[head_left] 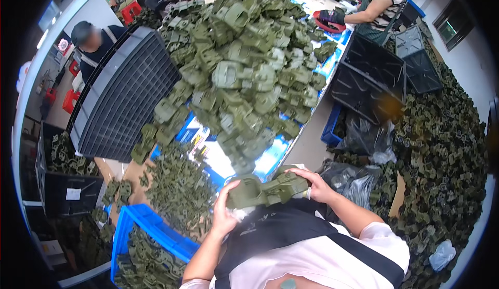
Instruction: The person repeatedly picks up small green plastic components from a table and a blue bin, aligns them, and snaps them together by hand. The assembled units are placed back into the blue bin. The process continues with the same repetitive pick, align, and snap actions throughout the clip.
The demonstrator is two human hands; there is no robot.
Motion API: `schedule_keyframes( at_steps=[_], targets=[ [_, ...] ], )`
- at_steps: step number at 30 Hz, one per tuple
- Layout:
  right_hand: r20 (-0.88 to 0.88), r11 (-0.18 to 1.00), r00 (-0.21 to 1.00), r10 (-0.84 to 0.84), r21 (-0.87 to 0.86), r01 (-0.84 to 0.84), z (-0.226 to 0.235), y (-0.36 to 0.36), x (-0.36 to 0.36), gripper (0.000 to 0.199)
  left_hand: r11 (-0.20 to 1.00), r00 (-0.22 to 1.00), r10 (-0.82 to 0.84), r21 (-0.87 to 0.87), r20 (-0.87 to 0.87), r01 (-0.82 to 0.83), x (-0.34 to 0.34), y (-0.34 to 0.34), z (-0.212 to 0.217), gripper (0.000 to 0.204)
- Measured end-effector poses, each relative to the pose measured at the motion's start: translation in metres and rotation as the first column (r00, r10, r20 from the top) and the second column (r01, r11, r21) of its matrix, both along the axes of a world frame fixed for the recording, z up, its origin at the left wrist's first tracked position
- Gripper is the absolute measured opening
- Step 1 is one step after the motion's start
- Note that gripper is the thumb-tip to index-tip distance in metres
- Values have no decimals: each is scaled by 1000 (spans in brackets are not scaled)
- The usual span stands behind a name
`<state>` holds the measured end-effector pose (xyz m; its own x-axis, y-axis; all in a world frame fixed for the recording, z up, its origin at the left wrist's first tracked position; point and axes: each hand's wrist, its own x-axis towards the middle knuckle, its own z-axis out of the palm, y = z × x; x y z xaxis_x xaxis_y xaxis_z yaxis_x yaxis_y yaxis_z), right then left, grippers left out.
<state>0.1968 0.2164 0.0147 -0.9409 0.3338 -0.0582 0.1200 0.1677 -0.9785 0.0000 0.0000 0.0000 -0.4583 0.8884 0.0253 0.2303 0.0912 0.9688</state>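
Gripping from both ends, the two hands hold one olive-green moulded plastic part [267, 189] close against the person's chest. The left hand [224, 211] is curled around the part's rounded, hollow end, with the thumb laid up along its side. The right hand [312, 182] is closed over the opposite, narrower end, its fingers [296, 173] draped across the top. The part is held roughly level, just above a black apron with white trim [291, 242] worn by the person.

Just beyond the held part, a large heap of similar olive-green plastic parts [244, 65] is piled on a long table with a blue and white top [270, 156]. To the left of the held part, a smaller mound of thin green plastic pieces [179, 190] is spread on the table, and below that a blue plastic crate [136, 221] filled with more green pieces is seen. Leaning against the far left of the heap is a dark grey ribbed plastic crate [122, 94].

To the right of the held part, crumpled dark plastic bags [353, 182] are lying, and past them another wide bank of green parts [442, 154] is heaped. Black plastic crates [371, 76] are stacked beyond the bags. At the far end of the heap, a person in a striped top [382, 3] is seen with a gloved hand on a red bowl [328, 24].
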Motion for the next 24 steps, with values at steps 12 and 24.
schedule_keyframes(
  at_steps=[12, 24],
  targets=[
    [-154, 827, 820, -551, 33, 562, 3, 312, -23, 56, 914, 932, 326, 197, 161, -354, -29, 214, 29, 122],
    [-198, 891, 890, -410, 118, 437, -67, 775, -225, 37, 291, 302, 950, -115, -87, -950, -1, 21, -15, 49]
  ],
)
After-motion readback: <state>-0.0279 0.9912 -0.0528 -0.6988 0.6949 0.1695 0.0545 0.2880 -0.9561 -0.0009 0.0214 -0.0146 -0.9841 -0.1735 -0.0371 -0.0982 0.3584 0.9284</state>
